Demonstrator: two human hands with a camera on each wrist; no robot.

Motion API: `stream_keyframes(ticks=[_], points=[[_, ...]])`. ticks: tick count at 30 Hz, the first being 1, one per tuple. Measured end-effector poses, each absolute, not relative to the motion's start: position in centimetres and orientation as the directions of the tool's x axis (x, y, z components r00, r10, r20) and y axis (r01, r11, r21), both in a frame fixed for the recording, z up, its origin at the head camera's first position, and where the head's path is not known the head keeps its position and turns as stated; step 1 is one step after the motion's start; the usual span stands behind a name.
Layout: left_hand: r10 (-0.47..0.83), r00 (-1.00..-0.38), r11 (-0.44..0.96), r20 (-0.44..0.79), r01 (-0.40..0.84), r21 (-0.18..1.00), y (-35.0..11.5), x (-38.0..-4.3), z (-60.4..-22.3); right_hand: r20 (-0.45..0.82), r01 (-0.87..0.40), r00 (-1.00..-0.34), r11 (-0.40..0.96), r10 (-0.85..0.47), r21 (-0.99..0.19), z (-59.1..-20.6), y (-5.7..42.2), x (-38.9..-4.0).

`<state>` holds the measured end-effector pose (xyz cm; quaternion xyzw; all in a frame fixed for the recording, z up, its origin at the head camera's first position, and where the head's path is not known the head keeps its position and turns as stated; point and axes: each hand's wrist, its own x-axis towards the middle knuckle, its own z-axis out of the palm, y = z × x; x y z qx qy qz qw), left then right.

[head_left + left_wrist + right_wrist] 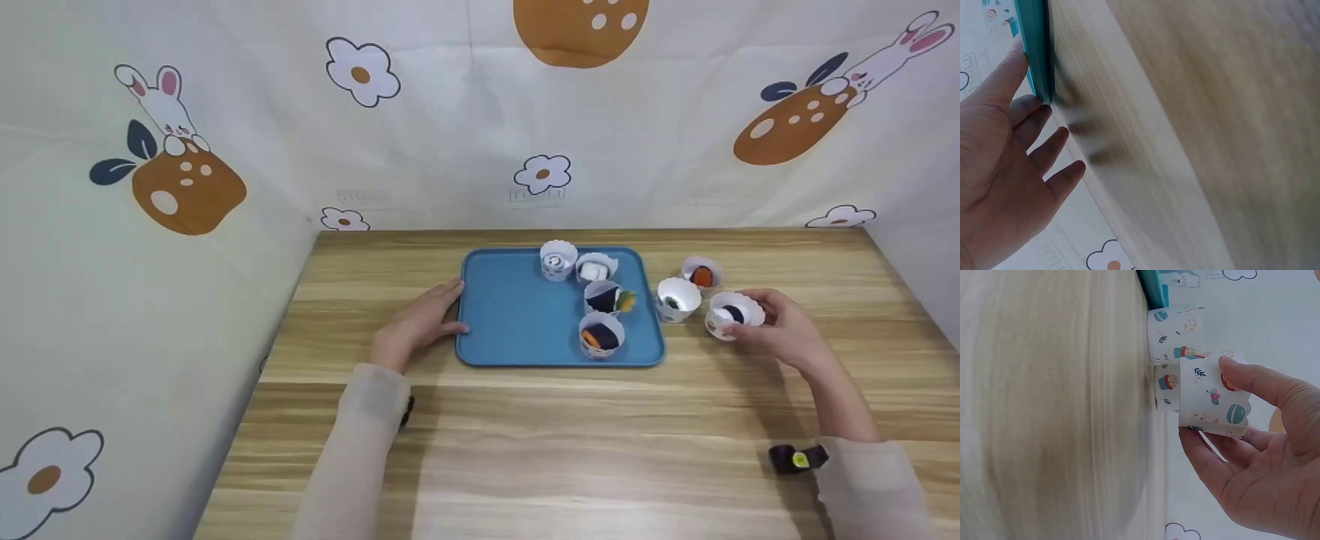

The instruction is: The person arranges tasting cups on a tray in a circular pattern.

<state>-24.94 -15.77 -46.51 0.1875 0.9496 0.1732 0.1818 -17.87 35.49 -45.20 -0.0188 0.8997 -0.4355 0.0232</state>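
Note:
My right hand (780, 330) pinches a white paper baking cup (1213, 394) between thumb and fingers, lifted off the table in the right wrist view. A black-and-white piece, like toy sushi (733, 313), lies inside it. Against the left edge of a blue tray (510, 307) rests my left hand (420, 319), fingers spread, thumb overlapping the rim. Along the tray's right part stand several cups: one with a small white piece (555, 261), one with white pieces (595, 271), one with a dark wrapped piece (602, 301) and one with an orange-and-black piece (601, 337).
Just right of the tray, a cup with a dark green piece (677, 300) stands close to another cup with an orange-red piece (702, 275). The wood-grain table (570, 442) runs back to a patterned cloth wall (435, 150).

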Motion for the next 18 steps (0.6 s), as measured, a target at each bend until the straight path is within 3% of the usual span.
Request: stream_keyframes(ticks=[18], points=[[0.436,-0.863,0.854,-0.257,0.307,0.420,-15.9,-24.9,-46.7,-0.003,-0.062,-0.995,0.619,-0.104,-0.783,-42.7,33.6,-17.0]])
